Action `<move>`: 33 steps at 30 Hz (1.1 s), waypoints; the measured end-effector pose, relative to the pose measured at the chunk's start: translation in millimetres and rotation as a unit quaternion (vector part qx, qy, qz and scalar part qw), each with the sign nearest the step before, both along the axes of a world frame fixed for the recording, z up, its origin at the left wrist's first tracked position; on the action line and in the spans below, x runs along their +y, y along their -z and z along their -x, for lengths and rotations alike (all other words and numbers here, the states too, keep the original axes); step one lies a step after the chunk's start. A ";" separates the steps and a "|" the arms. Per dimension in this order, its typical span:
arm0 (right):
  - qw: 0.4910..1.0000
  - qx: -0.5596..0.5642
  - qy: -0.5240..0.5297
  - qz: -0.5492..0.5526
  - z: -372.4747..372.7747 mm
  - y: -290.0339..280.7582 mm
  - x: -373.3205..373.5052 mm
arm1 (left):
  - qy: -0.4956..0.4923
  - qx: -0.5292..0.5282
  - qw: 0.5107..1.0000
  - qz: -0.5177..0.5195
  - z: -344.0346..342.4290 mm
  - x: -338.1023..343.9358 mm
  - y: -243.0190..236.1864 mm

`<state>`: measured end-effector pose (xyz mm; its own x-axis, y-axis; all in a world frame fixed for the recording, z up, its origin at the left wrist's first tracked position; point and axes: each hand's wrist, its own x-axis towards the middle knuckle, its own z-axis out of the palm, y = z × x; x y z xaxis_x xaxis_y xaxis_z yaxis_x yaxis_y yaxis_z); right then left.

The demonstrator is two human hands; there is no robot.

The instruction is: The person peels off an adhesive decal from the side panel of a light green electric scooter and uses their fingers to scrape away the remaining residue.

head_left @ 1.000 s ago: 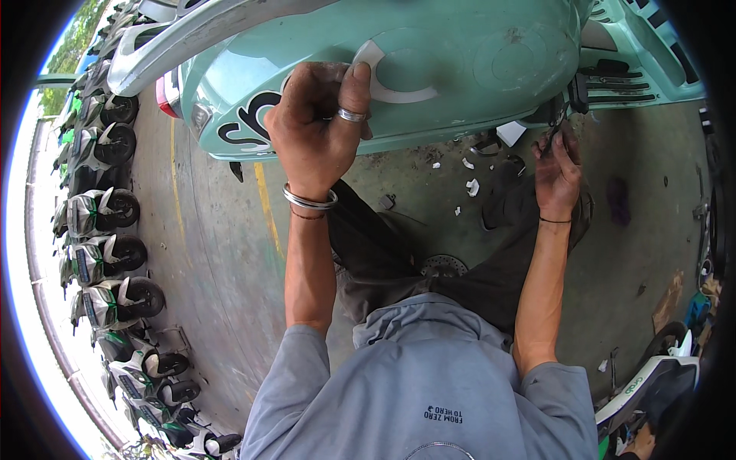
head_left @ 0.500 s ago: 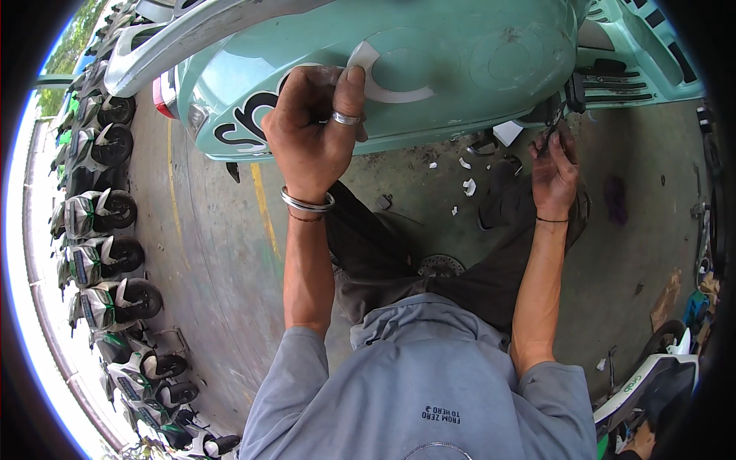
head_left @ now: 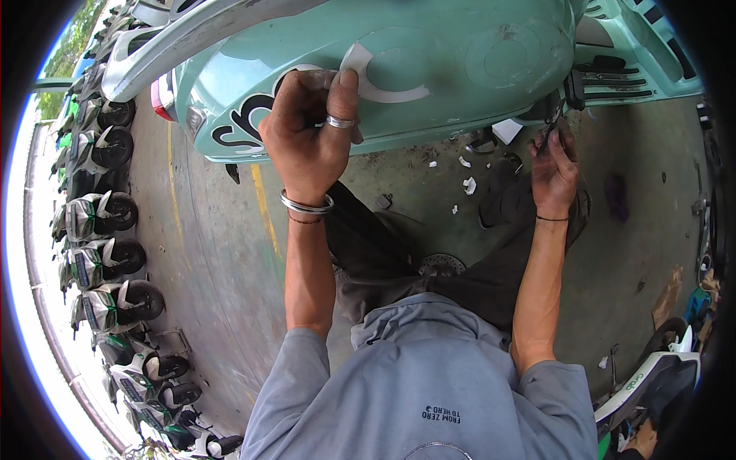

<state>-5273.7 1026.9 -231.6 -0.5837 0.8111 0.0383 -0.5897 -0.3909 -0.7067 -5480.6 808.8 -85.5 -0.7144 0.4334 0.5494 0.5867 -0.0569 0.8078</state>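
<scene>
A scooter's mint-green side panel (head_left: 460,77) fills the upper middle. My left hand (head_left: 310,138) is against it, thumb and fingers pinching the left end of a curved white sticker strip (head_left: 395,93). That end stands away from the panel, while the strip's other end lies along the surface. Black-and-white lettering decals (head_left: 238,132) show left of this hand, which covers some of them. Below the panel's right end, my right hand (head_left: 555,172) is closed around a thin dark object (head_left: 550,132), whose kind I cannot make out.
White scraps (head_left: 469,185) and a white block-like piece (head_left: 507,131) lie on the concrete floor. A grey rail (head_left: 207,38) crosses the scooter's upper left. Parked scooters (head_left: 100,261) line the far left. At lower right stand a white-and-black scooter body part (head_left: 652,383) and a person's hand (head_left: 645,438).
My left hand has shifted slightly left and down, with the sticker strip still in its pinch. The right hand stays in almost the same place.
</scene>
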 end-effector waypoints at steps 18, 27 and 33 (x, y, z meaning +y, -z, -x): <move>0.999 0.040 -0.009 -0.008 0.9 -4.1 3.7 | -0.016 -0.054 0.998 -0.006 -14.4 -7.6 -0.5; 0.999 0.050 -0.006 0.001 2.2 -3.8 6.0 | -0.169 -0.010 0.977 0.133 -31.2 18.4 -41.6; 0.999 0.037 0.004 0.001 -0.4 -3.1 6.9 | -0.125 -0.047 0.982 0.132 -32.9 24.5 -49.2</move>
<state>-5273.3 1033.8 -228.5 -0.5727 0.8159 0.0789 -0.6429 -0.3874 -0.6607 -5447.7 833.3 -36.3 -0.8583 0.3571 0.3686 0.4785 0.2974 0.8262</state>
